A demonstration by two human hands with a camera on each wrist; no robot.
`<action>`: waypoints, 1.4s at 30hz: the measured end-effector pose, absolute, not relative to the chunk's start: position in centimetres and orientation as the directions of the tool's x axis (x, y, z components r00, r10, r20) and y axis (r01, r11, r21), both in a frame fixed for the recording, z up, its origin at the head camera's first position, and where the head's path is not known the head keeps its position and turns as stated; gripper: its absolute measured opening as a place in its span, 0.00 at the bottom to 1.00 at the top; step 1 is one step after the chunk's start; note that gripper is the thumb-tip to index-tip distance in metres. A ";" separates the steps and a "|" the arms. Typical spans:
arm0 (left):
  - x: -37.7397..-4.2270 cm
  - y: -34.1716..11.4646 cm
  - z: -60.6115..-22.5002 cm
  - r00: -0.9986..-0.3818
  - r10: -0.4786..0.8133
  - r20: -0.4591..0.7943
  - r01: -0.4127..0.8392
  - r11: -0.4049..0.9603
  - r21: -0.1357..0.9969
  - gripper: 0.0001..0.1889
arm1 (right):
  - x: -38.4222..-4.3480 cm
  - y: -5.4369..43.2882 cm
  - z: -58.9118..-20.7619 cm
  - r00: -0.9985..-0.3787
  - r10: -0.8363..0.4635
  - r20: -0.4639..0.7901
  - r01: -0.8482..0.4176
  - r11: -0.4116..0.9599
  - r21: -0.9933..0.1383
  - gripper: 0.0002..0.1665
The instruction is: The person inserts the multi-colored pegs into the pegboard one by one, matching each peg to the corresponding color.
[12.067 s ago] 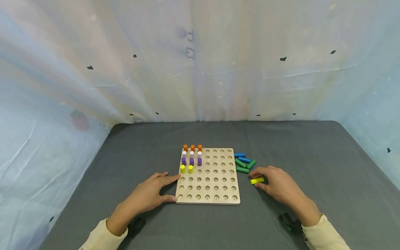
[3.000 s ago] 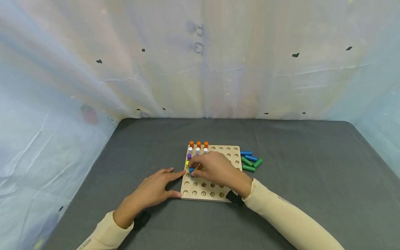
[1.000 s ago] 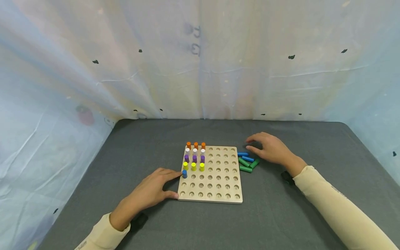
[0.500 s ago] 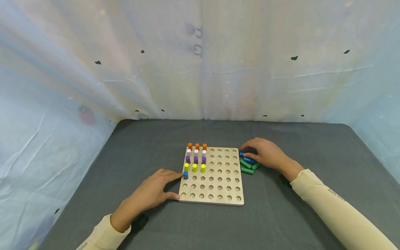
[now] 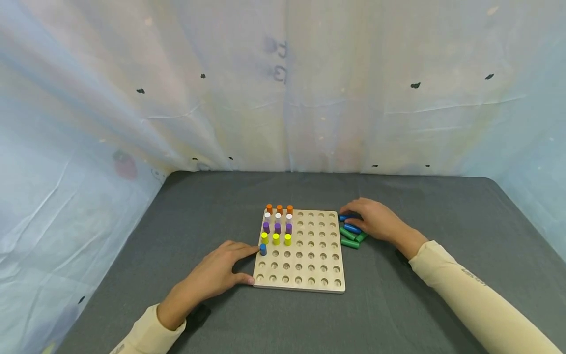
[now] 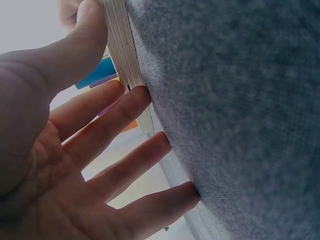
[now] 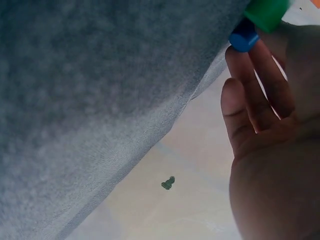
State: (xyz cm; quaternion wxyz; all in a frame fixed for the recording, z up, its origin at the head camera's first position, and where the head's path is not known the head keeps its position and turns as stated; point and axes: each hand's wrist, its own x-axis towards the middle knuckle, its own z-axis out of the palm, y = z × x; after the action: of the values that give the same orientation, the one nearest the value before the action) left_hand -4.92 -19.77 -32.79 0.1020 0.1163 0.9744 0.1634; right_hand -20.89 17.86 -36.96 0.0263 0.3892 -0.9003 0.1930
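A square wooden pegboard [image 5: 311,255] lies on the table. Its far left holds three orange, three white, three purple and three yellow pegs [image 5: 276,239], with one blue peg [image 5: 263,250] in the row below. My left hand [image 5: 218,270] touches the board's left edge with spread fingers and thumb; the left wrist view shows the thumb [image 6: 90,37] against the edge. Right of the board, my right hand [image 5: 373,219] has thumb and forefinger about a loose blue peg [image 5: 343,218], pinching it at the table. A second blue peg [image 5: 352,228] lies just below the thumb.
Several green pegs [image 5: 350,243] lie loose by the board's right edge, under and near the right hand. The grey table [image 5: 221,196] ends at a hanging pale curtain [image 5: 327,98] behind and at the sides.
A third yellow peg and one blue peg have come to stand in the board. My right hand has gone back right and come down onto the loose blue pegs. The left hand stays at the edge.
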 end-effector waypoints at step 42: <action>-5.0 -19.9 -32.8 -0.950 0.271 -0.153 0.208 0.919 0.336 0.37 | -19.4 16.5 -32.9 -0.720 -0.610 0.332 -0.690 0.574 -0.441 0.19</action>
State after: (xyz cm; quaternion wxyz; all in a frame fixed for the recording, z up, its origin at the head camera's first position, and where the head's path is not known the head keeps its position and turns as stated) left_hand -5.01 -19.93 -32.76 0.0986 0.1229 0.9745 0.1598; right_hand -19.43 16.55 -32.90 0.0717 0.3673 -0.8843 0.2792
